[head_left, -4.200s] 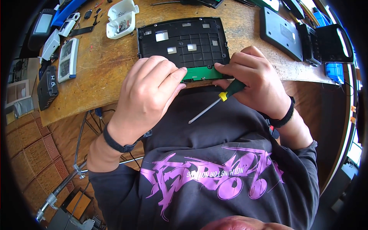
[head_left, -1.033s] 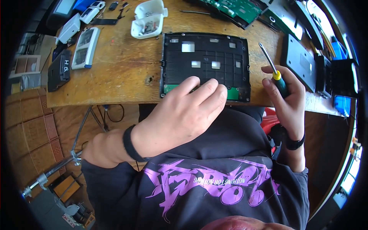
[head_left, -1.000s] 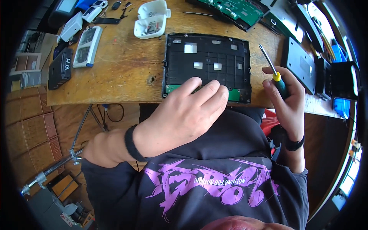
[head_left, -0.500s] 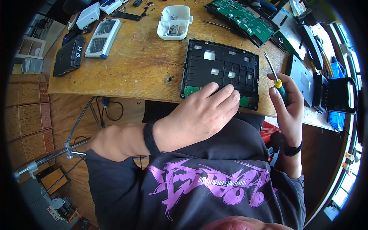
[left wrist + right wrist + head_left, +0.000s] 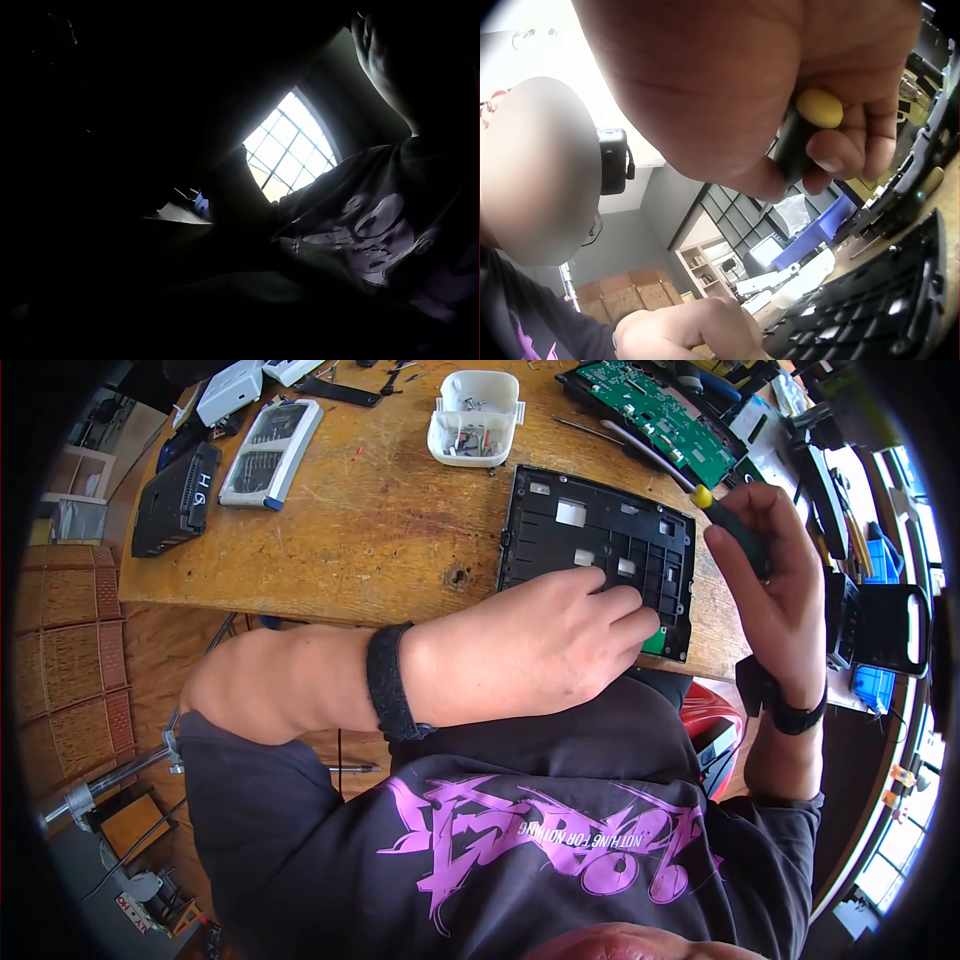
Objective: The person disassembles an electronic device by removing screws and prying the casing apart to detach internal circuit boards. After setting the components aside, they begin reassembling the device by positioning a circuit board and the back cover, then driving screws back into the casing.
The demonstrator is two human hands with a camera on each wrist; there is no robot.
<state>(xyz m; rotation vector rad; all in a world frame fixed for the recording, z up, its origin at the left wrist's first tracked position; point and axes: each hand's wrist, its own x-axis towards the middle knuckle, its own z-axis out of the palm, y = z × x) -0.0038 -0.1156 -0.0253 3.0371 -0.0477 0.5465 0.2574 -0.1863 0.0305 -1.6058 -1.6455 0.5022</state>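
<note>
A black plastic panel (image 5: pixel 545 530) with square cutouts and ribs lies at the near edge of the wooden table. Along its near side runs a narrow green circuit board (image 5: pixel 655 642), mostly covered by my left hand (image 5: pixel 560 645). That hand's bent fingers reach down over the board; their tips are hidden, so I cannot tell whether they pinch anything. Right of the panel, my right hand (image 5: pixel 780 575) is raised and grips a screwdriver (image 5: pixel 738 532) by its dark green handle, shaft pointing away to the upper left. The right wrist view shows the handle's yellow end (image 5: pixel 820 109) in the palm.
A white lidded box (image 5: pixel 438 435) with screws stands beyond the panel. A larger green circuit board (image 5: pixel 660 420) lies at the far right. On the left are a bit set (image 5: pixel 270 455) and a black device (image 5: pixel 178 505). The left wrist view is mostly dark.
Earlier, both hands were at the green board; the right has since moved off it. Lately the screwdriver has tipped further left, while the left hand stays over the board. The head view has shifted.
</note>
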